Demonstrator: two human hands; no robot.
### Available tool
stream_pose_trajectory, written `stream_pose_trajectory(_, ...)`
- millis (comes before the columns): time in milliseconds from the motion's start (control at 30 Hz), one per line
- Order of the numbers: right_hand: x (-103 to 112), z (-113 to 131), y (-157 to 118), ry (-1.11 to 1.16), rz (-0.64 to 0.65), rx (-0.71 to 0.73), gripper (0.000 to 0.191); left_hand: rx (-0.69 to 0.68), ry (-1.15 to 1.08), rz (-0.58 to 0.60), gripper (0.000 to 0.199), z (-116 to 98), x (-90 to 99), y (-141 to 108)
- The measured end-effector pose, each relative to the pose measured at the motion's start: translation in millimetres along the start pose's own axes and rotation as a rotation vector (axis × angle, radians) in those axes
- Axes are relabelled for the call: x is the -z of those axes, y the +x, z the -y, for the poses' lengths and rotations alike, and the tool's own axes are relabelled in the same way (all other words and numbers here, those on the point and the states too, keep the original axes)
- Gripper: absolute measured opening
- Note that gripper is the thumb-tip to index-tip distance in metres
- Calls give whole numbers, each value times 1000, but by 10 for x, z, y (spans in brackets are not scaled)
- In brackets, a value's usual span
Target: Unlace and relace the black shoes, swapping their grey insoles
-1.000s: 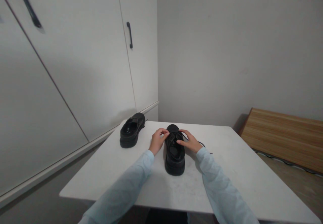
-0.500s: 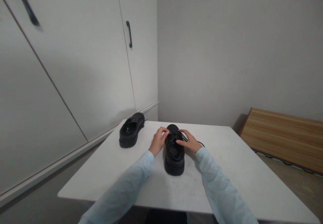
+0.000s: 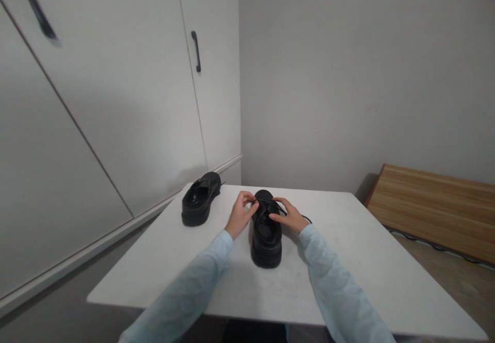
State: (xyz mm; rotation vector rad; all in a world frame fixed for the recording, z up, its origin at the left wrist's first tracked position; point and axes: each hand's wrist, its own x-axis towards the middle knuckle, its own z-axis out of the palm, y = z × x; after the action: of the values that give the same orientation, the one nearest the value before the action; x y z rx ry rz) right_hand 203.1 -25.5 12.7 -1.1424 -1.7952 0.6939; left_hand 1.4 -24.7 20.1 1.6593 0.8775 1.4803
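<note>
A black lace-up shoe (image 3: 266,252) stands on the white table in front of me, heel towards me and toe pointing away. My left hand (image 3: 242,214) is at the left side of its lacing, thumb and fingertips closed on the black shoelace (image 3: 264,200) near the eyelets. On the other side, my right hand (image 3: 290,216) grips the shoe's upper, its thumb by the opening and its fingers over the right lacing edge. A loose lace end trails out to the right behind that hand. Farther left stands a second black shoe (image 3: 196,216), untouched.
The white table (image 3: 348,281) carries both shoes. Along the left runs a white cabinet (image 3: 154,100) with dark handles, close to the table's left edge. A grey wall stands behind. At the right is a wood-grain panel (image 3: 433,209), with a cable along its lower edge.
My left hand has shifted slightly left, its thumb and fingers a little farther apart around the lace. The right hand and both shoes stay essentially in place; the view has moved slightly.
</note>
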Motion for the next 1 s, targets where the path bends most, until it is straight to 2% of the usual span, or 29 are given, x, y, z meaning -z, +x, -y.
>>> stream_pose_trajectory(200,3,-19,5,-19,25,-10,60,88,-147,-52,28,-40,20,21)
stream_pose_trajectory(333,7,-31,12,-28,38,-11,62,113,-160,-54,28,-38,38,35)
stream_pose_trajectory(500,3,-37,13,-22,34,-9,61,91,-63,-51,20,-16,79,45)
stream_pose_trajectory(667,-5,-47,8,-17,29,-6,61,24,127,33,17,23,139,42)
stream_pose_trajectory(867,-5,-39,13,-18,35,-11,61,33,308,50,17,47,208,38)
stream_pose_trajectory(1000,-8,-6,17,-24,39,-24,62,44,338,57,13,51,248,52)
